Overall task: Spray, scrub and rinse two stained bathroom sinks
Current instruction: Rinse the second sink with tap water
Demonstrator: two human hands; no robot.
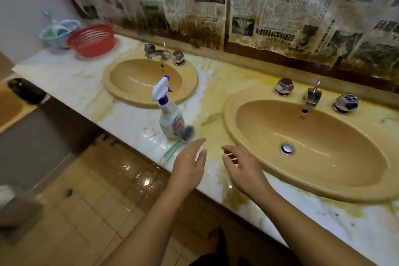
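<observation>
Two tan oval sinks are set in a stained marble counter (64, 75): the left sink (149, 83) further away, the right sink (306, 142) close by. A white spray bottle (170, 114) with a blue trigger stands between them. A brush with a green handle (174, 149) lies at its base, near the counter's front edge. My left hand (190, 164) hovers with straight fingers just right of the brush, holding nothing. My right hand (239, 166) hangs relaxed beside the right sink's rim, empty.
A red basket (91, 39) and a pale blue basket (57, 32) stand at the counter's far left. Each sink has a chrome tap (313, 95) with two knobs. Stained newspaper (216, 2) covers the wall behind. Yellow stains spread between the sinks. The tiled floor (86, 211) is wet.
</observation>
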